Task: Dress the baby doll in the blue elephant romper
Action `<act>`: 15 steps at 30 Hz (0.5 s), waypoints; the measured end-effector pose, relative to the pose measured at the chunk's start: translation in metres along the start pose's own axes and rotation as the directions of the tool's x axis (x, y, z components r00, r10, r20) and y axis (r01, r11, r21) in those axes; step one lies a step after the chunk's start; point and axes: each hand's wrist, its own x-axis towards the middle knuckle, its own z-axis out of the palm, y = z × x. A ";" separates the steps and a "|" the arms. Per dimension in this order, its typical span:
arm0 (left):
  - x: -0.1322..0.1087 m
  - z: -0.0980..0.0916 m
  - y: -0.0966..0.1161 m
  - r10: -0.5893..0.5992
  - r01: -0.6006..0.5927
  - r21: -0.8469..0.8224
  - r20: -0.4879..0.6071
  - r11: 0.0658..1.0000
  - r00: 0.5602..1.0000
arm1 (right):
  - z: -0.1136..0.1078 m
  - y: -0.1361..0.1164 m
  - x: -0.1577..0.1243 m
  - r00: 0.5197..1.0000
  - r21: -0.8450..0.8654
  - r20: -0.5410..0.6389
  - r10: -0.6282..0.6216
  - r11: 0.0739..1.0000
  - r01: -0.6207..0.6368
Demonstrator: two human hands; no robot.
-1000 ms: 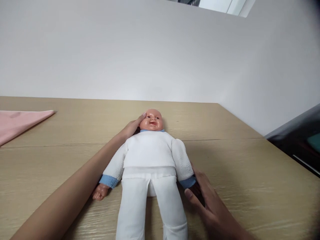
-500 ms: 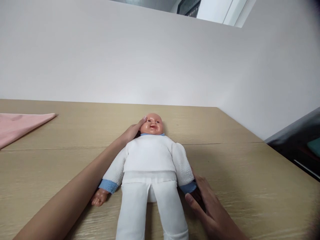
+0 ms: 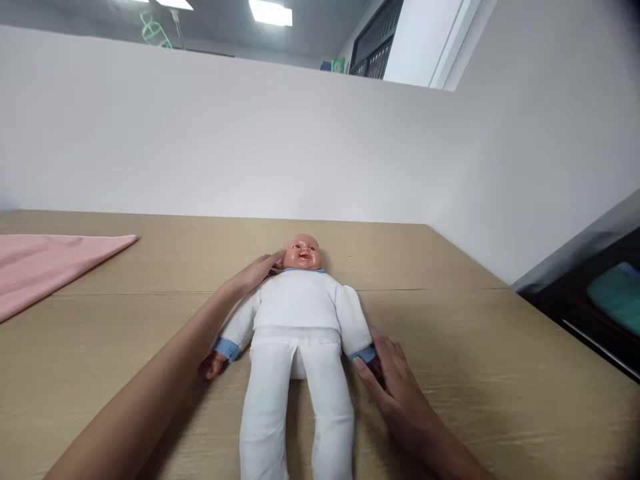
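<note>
A baby doll (image 3: 297, 303) lies on its back on the wooden table, head toward the far wall. It wears a white fleece top with blue collar and cuffs, and white trousers. My left hand (image 3: 263, 267) cups the side of the doll's head, its thumb by the cheek and the other fingers partly hidden. Around the doll's hand on the right side curls my right hand (image 3: 393, 377), thumb against the blue cuff. My left forearm passes over the doll's other arm, whose small hand (image 3: 214, 365) rests near the table surface.
A pink cloth (image 3: 55, 263) lies on the table (image 3: 475, 347) at the left. A white partition wall (image 3: 225, 140) rises behind the table's far edge. Beyond the right edge is a dark object with a teal item (image 3: 617, 297) in it.
The view has tilted up and pulled back, showing more ceiling and more of the doll's legs. My right thumb has come onto the blue cuff. My left hand stays by the doll's head.
</note>
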 end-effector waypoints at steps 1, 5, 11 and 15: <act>-0.011 -0.004 0.003 0.034 -0.031 0.073 -0.048 0.997 0.998 | 0.001 0.002 0.000 1.000 -0.004 -0.014 -0.013 1.000 0.013; -0.068 0.003 0.024 0.160 -0.115 0.205 -0.219 0.972 0.963 | 0.007 0.013 0.004 0.992 0.010 -0.117 -0.038 0.999 0.040; -0.210 0.073 0.054 0.470 -0.472 0.055 0.048 0.880 0.881 | 0.003 0.001 0.012 0.942 0.073 -0.334 0.018 0.997 0.006; -0.325 0.113 0.019 0.489 -0.494 -0.172 0.597 0.852 0.636 | -0.024 -0.025 -0.045 0.898 0.110 -0.440 -0.013 0.992 0.068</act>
